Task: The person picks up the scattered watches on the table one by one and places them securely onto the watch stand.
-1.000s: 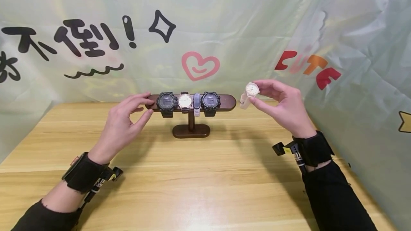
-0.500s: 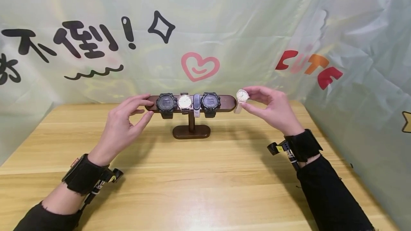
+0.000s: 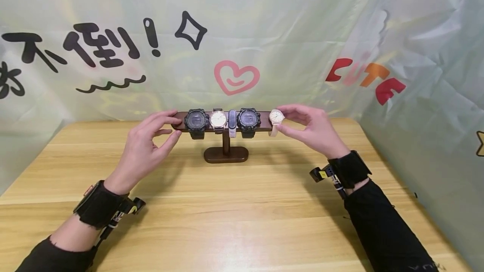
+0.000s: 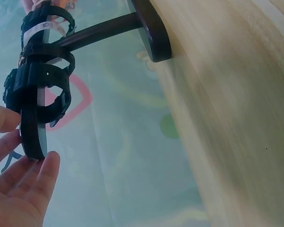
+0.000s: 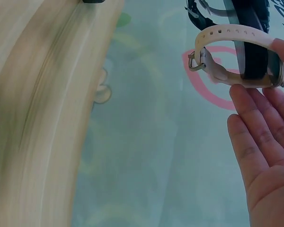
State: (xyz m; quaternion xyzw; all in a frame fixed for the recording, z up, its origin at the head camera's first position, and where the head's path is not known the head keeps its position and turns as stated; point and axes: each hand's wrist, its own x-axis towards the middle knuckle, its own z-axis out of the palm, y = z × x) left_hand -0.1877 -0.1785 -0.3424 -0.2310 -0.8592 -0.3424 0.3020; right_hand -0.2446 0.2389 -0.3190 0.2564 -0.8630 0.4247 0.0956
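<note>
A dark wooden watch stand (image 3: pixel 226 154) has a crossbar carrying several watches. My left hand (image 3: pixel 145 142) holds the bar's left end between thumb and fingers; the left wrist view shows the bar end (image 4: pixel 34 137) there. My right hand (image 3: pixel 308 127) pinches a watch with a pale strap (image 3: pixel 277 116) at the bar's right end. In the right wrist view its buckled strap (image 5: pixel 236 32) loops around the bar end, fingertips against the case side. Along the bar sit a black digital watch (image 3: pixel 196 120), a round light-faced watch (image 3: pixel 218 119), a slim fitness band (image 3: pixel 232 121) and another black digital watch (image 3: pixel 248 119).
The stand is on a light wooden table (image 3: pixel 227 209). Close behind hangs a pale printed cloth (image 3: pixel 287 32), which also runs along the right side.
My right hand has moved left, bringing the pale-strapped watch from beside the stand onto the bar's right end. The left hand has stayed at the left end.
</note>
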